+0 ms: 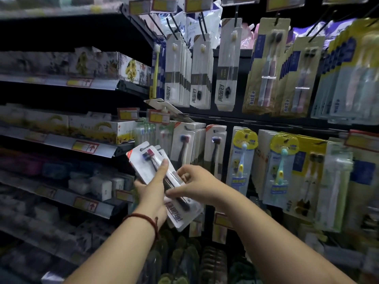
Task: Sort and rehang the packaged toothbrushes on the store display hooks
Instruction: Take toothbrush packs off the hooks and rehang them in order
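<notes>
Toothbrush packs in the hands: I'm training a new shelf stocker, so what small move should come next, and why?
Probably peel the front pack off with the right hand. The left hand has its grip on a tilted stack of red-and-blue toothbrush packs; matching packs hang just behind.

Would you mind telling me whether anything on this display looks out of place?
Yes: one white toothbrush pack lies nearly flat across the lower hooks, above the price tags, instead of hanging upright like its neighbours.
</notes>
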Tool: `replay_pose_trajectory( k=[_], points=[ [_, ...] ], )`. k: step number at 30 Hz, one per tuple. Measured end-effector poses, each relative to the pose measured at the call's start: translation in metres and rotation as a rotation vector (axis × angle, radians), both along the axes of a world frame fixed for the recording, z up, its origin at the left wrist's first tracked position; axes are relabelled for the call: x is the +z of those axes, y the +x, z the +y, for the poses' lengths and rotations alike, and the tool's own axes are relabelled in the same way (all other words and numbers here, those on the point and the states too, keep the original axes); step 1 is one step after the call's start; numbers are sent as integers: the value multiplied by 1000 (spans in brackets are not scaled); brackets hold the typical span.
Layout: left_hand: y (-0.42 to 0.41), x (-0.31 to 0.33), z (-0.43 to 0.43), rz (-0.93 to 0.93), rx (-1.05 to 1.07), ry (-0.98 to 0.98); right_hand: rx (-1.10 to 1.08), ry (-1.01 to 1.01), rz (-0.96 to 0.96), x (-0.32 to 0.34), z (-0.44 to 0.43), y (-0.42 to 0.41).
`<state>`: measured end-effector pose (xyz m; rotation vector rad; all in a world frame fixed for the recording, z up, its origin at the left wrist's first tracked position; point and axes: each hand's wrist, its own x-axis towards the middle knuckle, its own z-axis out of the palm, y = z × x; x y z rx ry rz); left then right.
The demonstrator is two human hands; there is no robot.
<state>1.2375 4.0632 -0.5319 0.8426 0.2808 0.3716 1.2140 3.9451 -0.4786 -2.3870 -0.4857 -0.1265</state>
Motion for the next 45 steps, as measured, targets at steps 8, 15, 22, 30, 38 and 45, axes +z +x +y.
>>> replay_pose_trajectory(
  k=[8,15,22,30,38,45],
  points=[
    [-3,0,4,-39,-103,23,-127,448,82,2,-25,-6],
    [7,-8,9,-26,-73,55,-382,450,-6,-25,-65,12],
    [7,-2,1,-180,-191,135,-427,466,-90,-37,-69,40],
    [16,7,-7,-252,-220,200,-369,444,-42,-52,-50,74],
    [27,2,0,-275,-227,207,-467,483,-88,-72,-43,97],
    [35,-4,1,-277,-231,212,-561,479,-64,-58,-43,114]
  ],
)
